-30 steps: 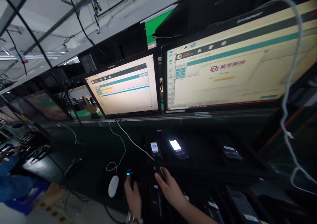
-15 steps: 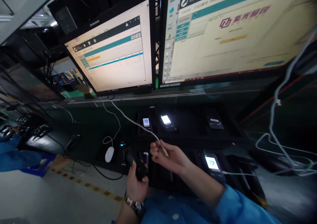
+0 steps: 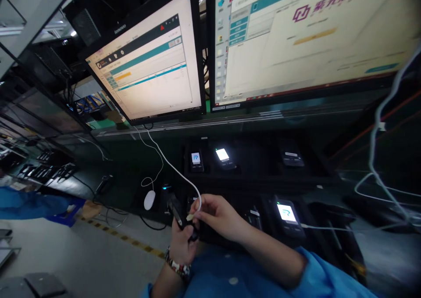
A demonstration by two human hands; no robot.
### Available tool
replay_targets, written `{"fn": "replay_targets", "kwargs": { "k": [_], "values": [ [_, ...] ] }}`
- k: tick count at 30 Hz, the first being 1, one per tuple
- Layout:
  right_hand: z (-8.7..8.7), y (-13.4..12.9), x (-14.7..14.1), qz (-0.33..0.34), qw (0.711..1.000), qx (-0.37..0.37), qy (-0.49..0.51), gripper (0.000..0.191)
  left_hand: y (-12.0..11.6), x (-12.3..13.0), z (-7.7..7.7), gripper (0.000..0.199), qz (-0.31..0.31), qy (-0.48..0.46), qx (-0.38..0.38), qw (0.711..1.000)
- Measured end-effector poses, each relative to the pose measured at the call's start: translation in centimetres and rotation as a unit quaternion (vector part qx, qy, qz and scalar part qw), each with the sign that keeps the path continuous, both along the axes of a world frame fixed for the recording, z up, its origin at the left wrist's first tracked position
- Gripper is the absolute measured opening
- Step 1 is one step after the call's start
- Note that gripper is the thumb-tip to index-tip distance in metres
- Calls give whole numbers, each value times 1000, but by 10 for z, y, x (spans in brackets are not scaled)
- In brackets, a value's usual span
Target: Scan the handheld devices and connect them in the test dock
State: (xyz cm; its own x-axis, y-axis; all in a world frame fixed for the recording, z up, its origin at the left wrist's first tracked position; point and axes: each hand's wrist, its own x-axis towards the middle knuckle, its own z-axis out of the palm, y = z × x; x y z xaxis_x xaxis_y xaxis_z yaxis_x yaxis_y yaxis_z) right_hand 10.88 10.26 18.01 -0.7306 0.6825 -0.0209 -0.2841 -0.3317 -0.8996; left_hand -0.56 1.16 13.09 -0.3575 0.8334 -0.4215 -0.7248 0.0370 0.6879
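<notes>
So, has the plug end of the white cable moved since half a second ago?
Yes. The right hand has brought the white cable plug down and left, to the dark device in the left hand, nearer the white mouse.

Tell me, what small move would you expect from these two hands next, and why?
Probably the right hand would bring the white cable plug the last bit into the dark handset that the left hand holds. The plug tip sits pinched in the fingers right beside the handset's end, apparently not yet inserted, though the port itself is too dark to see.

"lenovo" on left monitor [image 3: 144, 56]
</notes>
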Motion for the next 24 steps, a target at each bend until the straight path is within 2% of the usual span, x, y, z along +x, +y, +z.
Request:
{"fn": "replay_targets", "kwargs": {
  "k": [3,5,7,9,11,19,22,24],
  "values": [
    [-2,-2,-2,-5,999,38,-18,19,1,2,3,52,13,20,-2,1000],
    [-2,-1,-1,-14,995,92,-47,11,2,3,5,54,22,37,-7,999],
    [-2,1,-1,-24,981,167,-90,4,3,2,8,54,32,64,-14,997],
    [-4,3,-1,-30,963,231,-133,7,5,1,9,56,33,91,-30,995],
    [-7,5,-3,-39,952,260,-157,8,6,-1,8,58,32,110,-37,993],
    [-19,8,-12,-79,953,243,-161,8,9,-5,9,64,33,157,-30,987],
    [-25,20,-16,-105,969,184,-126,8,23,-1,13,64,30,133,-10,991],
    [-30,31,-18,-144,973,144,-109,16,42,8,14,57,30,85,16,996]
  ]
}}
